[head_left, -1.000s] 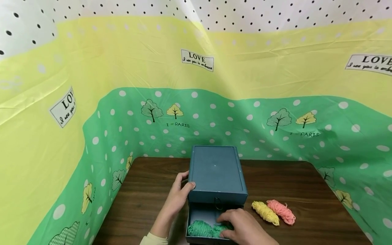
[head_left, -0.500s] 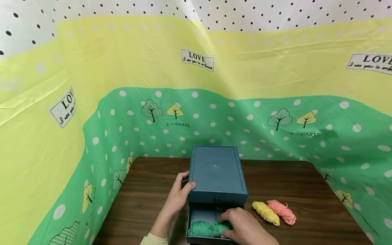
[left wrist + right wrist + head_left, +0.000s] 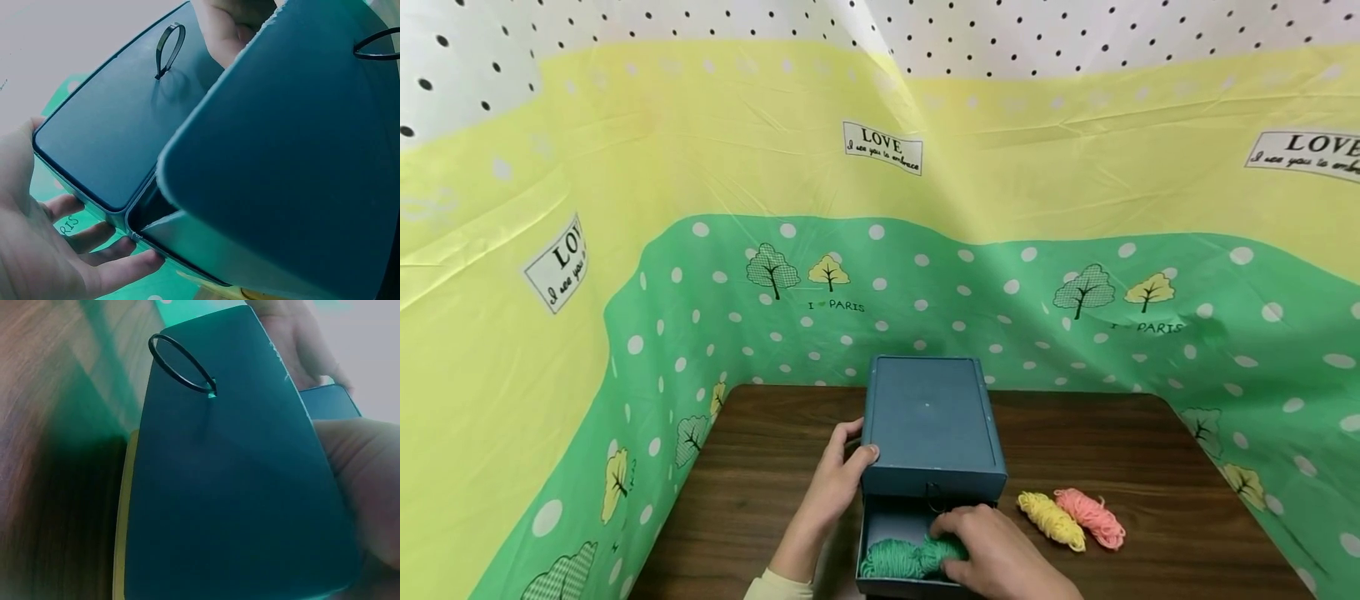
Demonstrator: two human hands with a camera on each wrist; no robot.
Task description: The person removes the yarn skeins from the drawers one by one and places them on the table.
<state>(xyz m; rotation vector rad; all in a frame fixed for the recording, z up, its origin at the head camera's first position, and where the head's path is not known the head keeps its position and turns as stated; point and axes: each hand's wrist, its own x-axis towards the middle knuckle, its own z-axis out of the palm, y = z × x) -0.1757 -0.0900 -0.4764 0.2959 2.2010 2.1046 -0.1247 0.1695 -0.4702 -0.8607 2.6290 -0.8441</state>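
Note:
A blue two-tier drawer cabinet (image 3: 931,417) stands on the table, its lower drawer (image 3: 891,522) pulled out. My left hand (image 3: 831,492) grips the cabinet's left side, thumb over the top front corner. In the left wrist view that hand's fingers (image 3: 128,270) lie along the side wall. Inside the drawer, my right hand (image 3: 996,552) pinches the right part of a bundle of green yarn (image 3: 891,558) between thumb and fingers. The right wrist view shows the drawer front (image 3: 225,487) with its black loop pull (image 3: 181,376); the yarn is hidden there.
To the right of the cabinet, a yellow yarn skein (image 3: 1051,521) and a pink one (image 3: 1092,518) lie side by side on the dark wooden table (image 3: 760,450). A patterned curtain (image 3: 940,300) surrounds the table's back and sides.
The right part of the green yarn has shifted slightly and turned up against my right fingers. My left hand and the cabinet have stayed in place.

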